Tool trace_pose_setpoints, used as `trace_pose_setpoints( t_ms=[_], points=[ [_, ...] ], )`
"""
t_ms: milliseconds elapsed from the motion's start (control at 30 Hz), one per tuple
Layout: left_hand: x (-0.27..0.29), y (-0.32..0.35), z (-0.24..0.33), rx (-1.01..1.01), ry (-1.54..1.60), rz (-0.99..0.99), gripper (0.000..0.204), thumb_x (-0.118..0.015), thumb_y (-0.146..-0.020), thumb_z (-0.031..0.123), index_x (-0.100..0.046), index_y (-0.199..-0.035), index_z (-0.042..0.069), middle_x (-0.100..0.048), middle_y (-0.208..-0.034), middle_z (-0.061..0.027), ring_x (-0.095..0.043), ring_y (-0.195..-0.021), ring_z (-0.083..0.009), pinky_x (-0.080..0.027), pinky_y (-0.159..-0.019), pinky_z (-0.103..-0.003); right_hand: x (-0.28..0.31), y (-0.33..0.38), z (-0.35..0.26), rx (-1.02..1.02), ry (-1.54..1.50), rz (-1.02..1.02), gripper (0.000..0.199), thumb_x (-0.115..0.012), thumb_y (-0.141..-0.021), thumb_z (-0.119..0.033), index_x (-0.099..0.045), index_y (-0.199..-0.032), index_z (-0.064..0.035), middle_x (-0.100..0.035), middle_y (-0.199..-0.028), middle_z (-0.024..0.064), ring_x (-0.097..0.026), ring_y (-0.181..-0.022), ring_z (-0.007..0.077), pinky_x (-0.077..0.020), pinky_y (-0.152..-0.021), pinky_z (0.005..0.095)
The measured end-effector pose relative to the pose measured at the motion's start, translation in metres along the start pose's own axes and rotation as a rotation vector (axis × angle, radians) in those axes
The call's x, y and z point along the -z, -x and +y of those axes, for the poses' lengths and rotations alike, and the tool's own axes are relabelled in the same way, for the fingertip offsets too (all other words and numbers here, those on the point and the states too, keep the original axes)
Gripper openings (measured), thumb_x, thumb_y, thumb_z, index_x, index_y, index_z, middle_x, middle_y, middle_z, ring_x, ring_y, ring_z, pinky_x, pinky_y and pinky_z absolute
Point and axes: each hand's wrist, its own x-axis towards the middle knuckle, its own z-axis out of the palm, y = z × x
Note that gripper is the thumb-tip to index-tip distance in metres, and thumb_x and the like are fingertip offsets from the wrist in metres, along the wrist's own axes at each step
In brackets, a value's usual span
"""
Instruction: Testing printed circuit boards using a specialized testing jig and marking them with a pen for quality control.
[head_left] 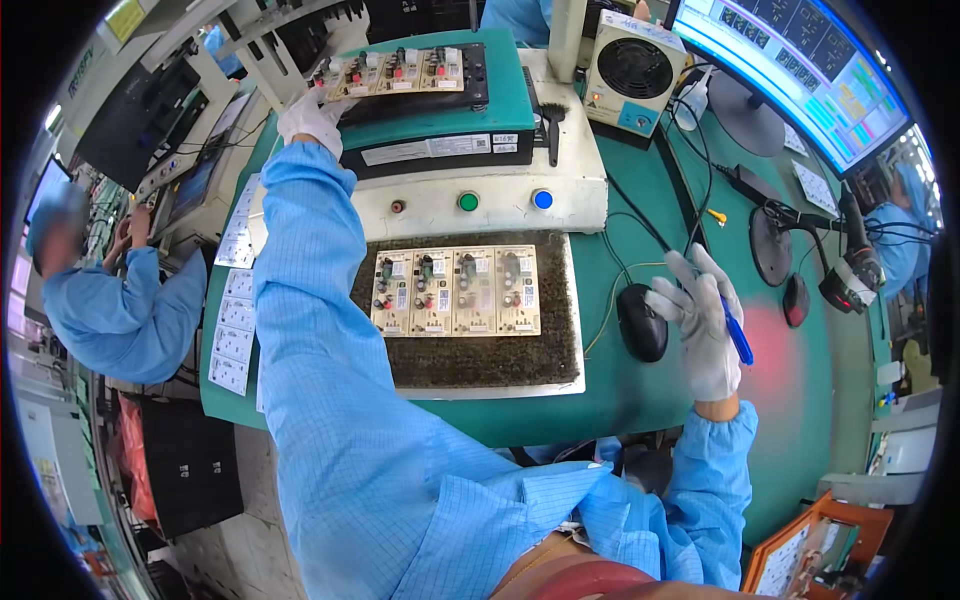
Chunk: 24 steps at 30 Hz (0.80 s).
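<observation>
My left hand (pixel 312 122), in a white glove, reaches forward and grips the left end of a circuit board panel (pixel 405 72). That panel lies over a black plate on the teal-topped test fixture (pixel 425 125); some of my left fingers are hidden. Nearer to me, a second circuit board panel (pixel 456 290), with components standing on it, lies on a dark brown mat (pixel 470 362). My right hand (pixel 708 325), also gloved, hovers palm up beside a black mouse (pixel 641 322). A blue pen (pixel 738 335) is tucked in it while several fingers are loosely spread.
Green and blue buttons (pixel 543 199) sit on the white machine front. A black brush (pixel 552 130) lies beside the fixture. A fan unit (pixel 632 75), monitor (pixel 800 70), scanner (pixel 852 270) and cables stand at right. Paper sheets (pixel 232 330) line the left edge; a co-worker (pixel 120 290) sits beyond.
</observation>
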Motion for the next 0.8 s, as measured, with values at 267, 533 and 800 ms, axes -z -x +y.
trace_pose_setpoints(
  t_ms=[267, 533, 800],
  points=[
    [0.027, -0.029, 0.013, -0.383, -1.028, -0.345, 0.038, -0.057, -0.086, 0.033, -0.059, -0.118, 0.013, -0.062, -0.108, -0.0188, -0.056, -0.103, -0.0382, -0.044, -0.090, -0.042, -0.003, -0.010, 0.001, -0.022, 0.110, -0.101, 0.052, -0.044, -0.098, -0.033, -0.035, -0.137, 0.0009, -0.053, -0.121, 0.0237, -0.063, -0.095, 0.0258, -0.0523, -0.087, 0.0387],
    [0.047, 0.077, 0.032, -0.357, -0.857, -0.119, 0.032, -0.041, -0.091, 0.015, -0.058, -0.117, 0.008, -0.060, -0.113, -0.0182, -0.059, -0.097, -0.0370, -0.047, -0.086, -0.045, -0.063, -0.094, 0.076, 0.586, 1.356, -0.426, 0.044, -0.048, -0.081, -0.001, -0.053, -0.122, -0.0137, -0.062, -0.110, 0.0178, -0.060, -0.098, 0.0325, -0.0507, -0.079, 0.0391],
    [0.087, 0.149, -0.078, -0.476, -1.088, -0.507, 0.049, -0.047, -0.089, 0.015, -0.036, -0.136, 0.009, -0.053, -0.122, -0.0203, -0.060, -0.093, -0.0401, -0.051, -0.081, -0.046, -0.069, -0.110, 0.128, 0.957, 1.496, -0.308, 0.036, -0.046, -0.083, -0.007, -0.055, -0.117, -0.0063, -0.062, -0.110, 0.0189, -0.054, -0.112, 0.0337, -0.0405, -0.099, 0.0398]
  ],
)
